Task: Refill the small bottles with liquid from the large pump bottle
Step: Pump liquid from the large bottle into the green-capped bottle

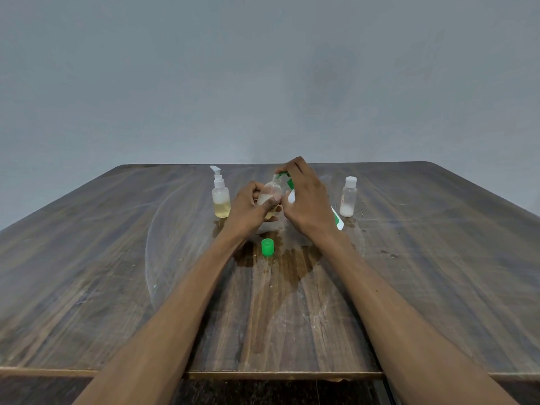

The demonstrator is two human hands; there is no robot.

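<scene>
My left hand [249,210] grips a small clear bottle [270,197], uncapped and tilted, part full of pale liquid. My right hand [306,201] lies over the large white bottle with green trim [337,220], its fingers curled on the green pump head [282,173] right above the small bottle's mouth. Most of the large bottle is hidden behind this hand. A green cap [268,247] stands on the table just in front of both hands.
A small pump bottle with yellowish liquid [220,197] stands left of my hands. At the right stands a small clear bottle with a white cap [348,197]. A wet patch [280,264] darkens the wooden table [117,273] under a transparent round mat.
</scene>
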